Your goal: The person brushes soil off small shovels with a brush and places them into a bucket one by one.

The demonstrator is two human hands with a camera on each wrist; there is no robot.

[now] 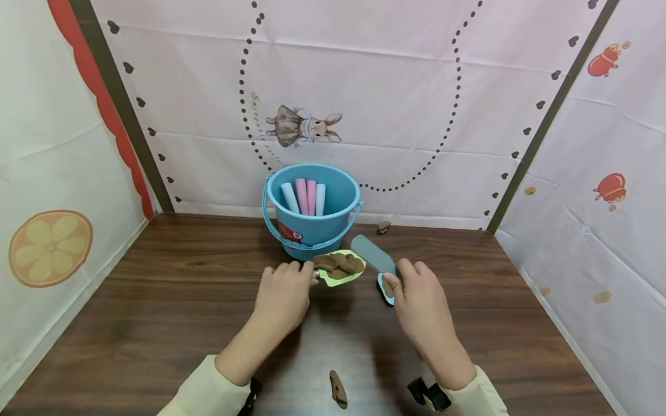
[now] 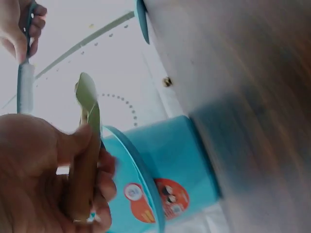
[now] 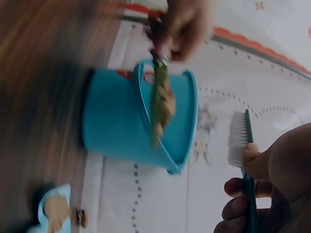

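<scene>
The left hand [image 1: 283, 292], its grip curled round the wooden handle, holds one green trowel [image 1: 339, 281] above the counter [image 1: 198, 323], heaped with uncountable brown pieces [image 1: 340, 263]. Behind stands one blue bucket [image 1: 312, 229] with four sticks [image 1: 306, 196], two blue, two pink. One brown strip [image 1: 338, 390] lies in front. One brush [image 1: 372, 254] is pinched in the right hand's [image 1: 424, 303] grip.
</scene>
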